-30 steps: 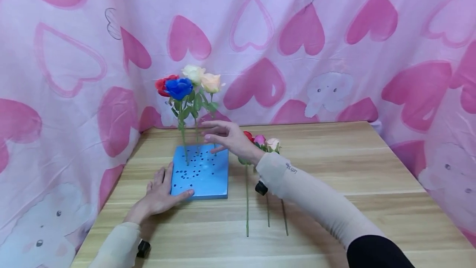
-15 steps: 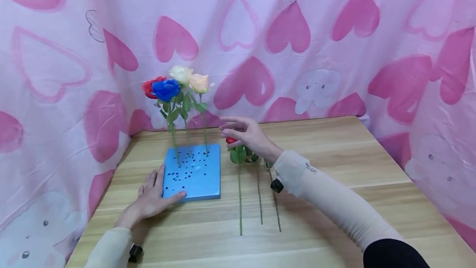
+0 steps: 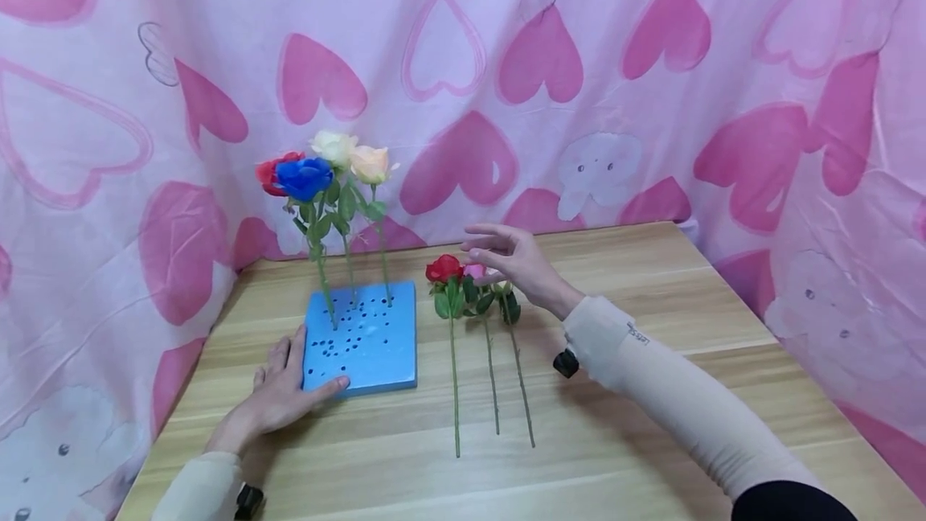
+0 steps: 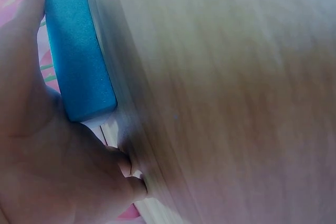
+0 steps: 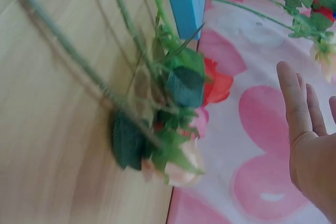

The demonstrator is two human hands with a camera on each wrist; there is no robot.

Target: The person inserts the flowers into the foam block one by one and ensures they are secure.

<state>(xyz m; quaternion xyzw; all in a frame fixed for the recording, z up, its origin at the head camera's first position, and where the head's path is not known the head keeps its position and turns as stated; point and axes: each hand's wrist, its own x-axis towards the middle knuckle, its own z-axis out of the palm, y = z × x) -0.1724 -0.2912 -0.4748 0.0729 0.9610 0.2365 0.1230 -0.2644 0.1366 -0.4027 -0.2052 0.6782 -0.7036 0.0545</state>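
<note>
My left hand (image 3: pixel 271 400) rests at the near left corner of a blue foam block (image 3: pixel 376 364) dotted with holes. Its fingers lie along the left side and its thumb along the front edge. Upright in the block stand a blue rose (image 3: pixel 304 178), a red rose (image 3: pixel 269 175), a white rose (image 3: pixel 333 148) and a peach rose (image 3: pixel 370 164). Over the blossoms of three roses lying to the right, my right hand (image 3: pixel 524 268) hovers with fingers extended, holding nothing. Those are red (image 3: pixel 444 268), pink (image 5: pixel 199 121) and pale pink (image 5: pixel 186 169).
The wooden table (image 3: pixel 615 441) carries everything. A pink curtain (image 3: pixel 448 47) printed with hearts hangs behind and at both sides. The lying roses' stems point toward the near edge of the table.
My right hand has moved right, from above the block to over the lying roses, fingers still extended. The left hand keeps its place at the block. The head view has shifted slightly.
</note>
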